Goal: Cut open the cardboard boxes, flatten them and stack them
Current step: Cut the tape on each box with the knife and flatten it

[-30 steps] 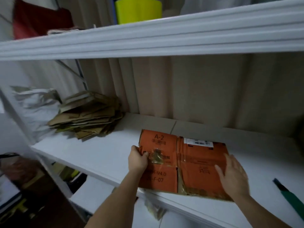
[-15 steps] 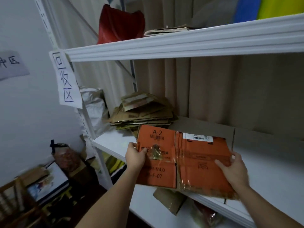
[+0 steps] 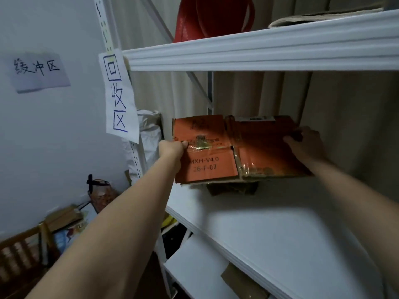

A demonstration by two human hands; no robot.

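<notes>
Left hand point(image 3: 172, 146) pinches the left edge of the flattened orange box point(image 3: 218, 147), thumb on top, fingers curled under. Right hand point(image 3: 306, 145) grips the right edge, fingers wrapped over the far side. Box sits mid-frame, tilted, over the stack of flattened cardboard point(image 3: 232, 187) at the back of the white shelf point(image 3: 280, 229); can't tell if it's touching yet. Risks: stack looks smaller than the box, so an off-centre drop likely slides it off or tips it toward the shelf's front edge. Loose clear tape point(image 3: 199, 145) near the left thumb could stick and drag on release. Paper sign point(image 3: 119, 96) hangs upper left, red bag point(image 3: 212, 16) on top shelf.
</notes>
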